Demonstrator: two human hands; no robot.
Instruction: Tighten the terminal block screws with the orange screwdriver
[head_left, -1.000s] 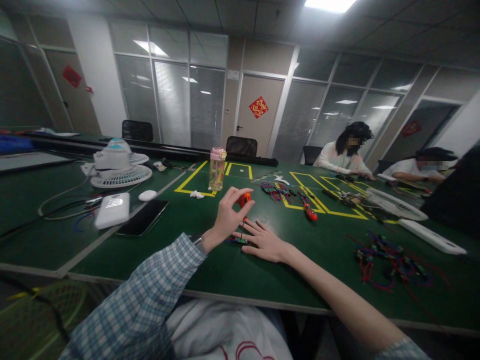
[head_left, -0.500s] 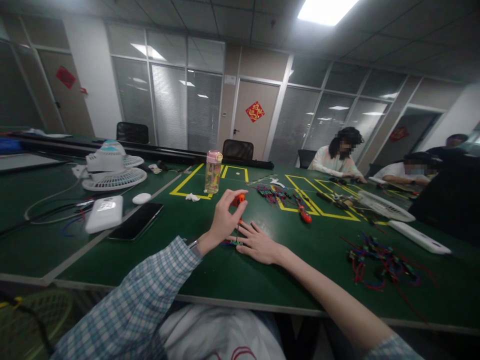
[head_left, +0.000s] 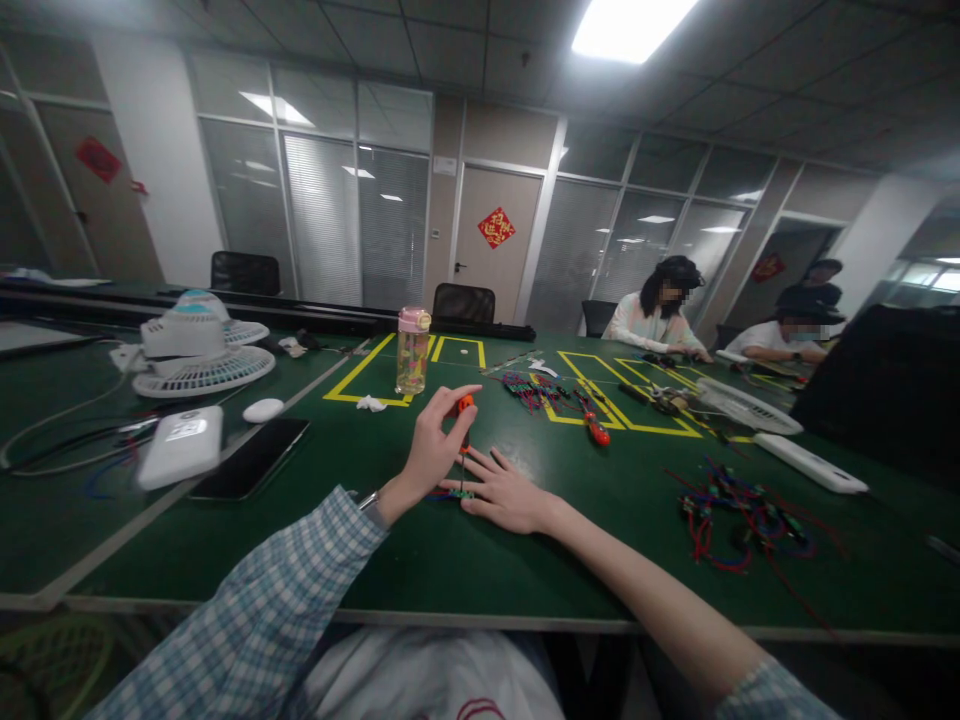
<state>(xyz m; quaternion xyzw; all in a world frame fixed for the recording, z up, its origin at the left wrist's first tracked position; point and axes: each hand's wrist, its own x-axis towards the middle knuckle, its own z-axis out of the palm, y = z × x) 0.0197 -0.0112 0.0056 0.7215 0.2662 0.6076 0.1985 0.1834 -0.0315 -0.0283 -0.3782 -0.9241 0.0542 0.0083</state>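
Observation:
My left hand (head_left: 433, 448) pinches the orange handle of a small screwdriver (head_left: 465, 408), held upright with its tip down on a small green circuit board (head_left: 454, 493) lying on the green table (head_left: 487, 550). My right hand (head_left: 501, 490) lies flat on the table with fingers spread, its fingertips pressing on the board's right end. Short coloured wires stick out from the board under my left hand.
A pink-capped bottle (head_left: 412, 351) stands behind my hands. Left are a black phone (head_left: 251, 458), a white power bank (head_left: 180, 446), a white mouse (head_left: 263, 410) and a fan (head_left: 199, 350). Wire bundles (head_left: 739, 515), another orange screwdriver (head_left: 596, 431) lie right. Three people are at the far right.
The camera has turned slightly up and right, so everything has shifted left and down in view. My hands keep the same grip on the screwdriver and board.

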